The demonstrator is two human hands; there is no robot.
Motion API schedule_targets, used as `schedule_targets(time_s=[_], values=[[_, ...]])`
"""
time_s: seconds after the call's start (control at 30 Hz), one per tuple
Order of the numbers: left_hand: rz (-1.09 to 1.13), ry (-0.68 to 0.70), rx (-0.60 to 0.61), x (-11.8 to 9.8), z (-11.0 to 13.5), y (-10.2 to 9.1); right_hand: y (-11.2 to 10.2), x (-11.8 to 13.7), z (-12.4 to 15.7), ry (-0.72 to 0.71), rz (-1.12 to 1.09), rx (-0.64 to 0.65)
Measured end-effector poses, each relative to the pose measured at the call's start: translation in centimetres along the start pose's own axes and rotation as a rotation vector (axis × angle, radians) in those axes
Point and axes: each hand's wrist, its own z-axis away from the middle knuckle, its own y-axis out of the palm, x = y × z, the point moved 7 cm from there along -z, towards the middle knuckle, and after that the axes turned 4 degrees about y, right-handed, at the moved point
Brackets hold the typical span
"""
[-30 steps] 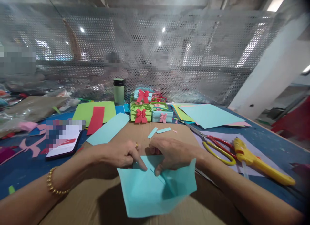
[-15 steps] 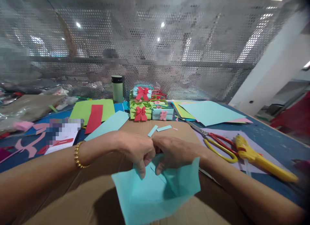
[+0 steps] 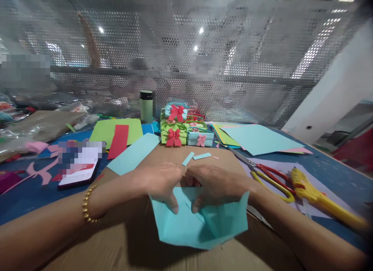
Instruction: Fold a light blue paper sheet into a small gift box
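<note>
Presently, your left hand (image 3: 163,183) and right hand (image 3: 217,183) sit side by side, nearly touching, at the far edge of the blue sheet (image 3: 186,230). Each grip is narrow and closed on that edge, with the fingers curled over the paper and the index fingertips pressing on its upper face. The blue sheet lies on the cardboard (image 3: 116,243) at the near middle of the counter (image 3: 29,201); its right corner is lifted. Scissors (image 3: 269,173) and glue gun (image 3: 320,195) lie to the right, apart from the sheet. Small boxes (image 3: 182,131) with bows stand beyond your hands. A phone (image 3: 77,173) lies to the left.
</note>
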Motion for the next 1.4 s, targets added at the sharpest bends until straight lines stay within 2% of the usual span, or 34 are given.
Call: schedule_targets(time_s=[0.27,0.37,0.47,0.7,0.97,1.17,1.4], values=[[0.125,-0.021,0.040,0.3,0.1,0.5,0.0,0.0,-0.2,-0.029,-0.056,0.015],[0.126,-0.059,0.070,0.7,-0.1,0.6,0.2,-0.1,-0.1,-0.008,-0.073,0.022],[0.128,-0.036,0.089,0.7,-0.3,0.8,0.4,0.1,-0.1,-0.049,-0.119,0.044],[0.195,-0.001,0.056,0.9,-0.4,0.9,0.8,0.4,-0.2,-0.112,-0.060,0.083],[0.299,-0.084,0.172,0.8,0.1,1.3,0.6,1.3,0.5,-0.179,-0.120,0.097],[0.399,-0.079,0.162,0.8,0.2,1.9,0.2,2.2,1.2,-0.212,-0.088,0.049],[0.464,-0.111,0.141,0.6,0.6,2.0,0.4,2.7,1.3,-0.280,-0.114,0.069]])
